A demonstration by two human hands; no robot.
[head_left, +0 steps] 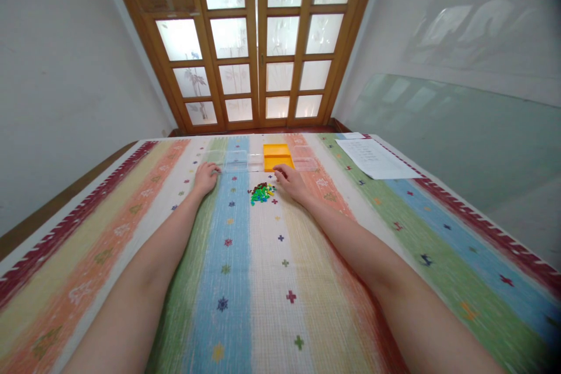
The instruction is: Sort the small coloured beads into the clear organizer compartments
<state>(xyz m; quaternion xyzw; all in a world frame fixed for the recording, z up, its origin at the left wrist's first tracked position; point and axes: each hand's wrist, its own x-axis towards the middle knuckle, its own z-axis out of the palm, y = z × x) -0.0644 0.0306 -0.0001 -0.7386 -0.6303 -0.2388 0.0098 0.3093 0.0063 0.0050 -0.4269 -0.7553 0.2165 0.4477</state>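
Covering the table from the nearest edge, a striped cloth runs forward in bands of blue, white, green, yellow and orange, dotted with small crosses, stars and snowflakes. Two bare forearms lie over it, one from each lower corner, slanting inward. Ahead, on the white band between the hands, sits a small heap of tiny pieces, mostly green, with dark red-brown, blue and yellow among them. Right beside it, the right hand has its fingers bent toward the near edge of a yellow box; whether they pinch anything I cannot tell. The left hand is low over the cloth with its fingers bent, just by a clear container; I cannot tell what its grip is either. The yellow box stands beyond the heap, showing two sections, one behind the other. Another clear container is just to its right. Farther right, a printed sheet lies flat near the table's side. Past the far edge rise wooden doors with frosted panes, between pale walls.
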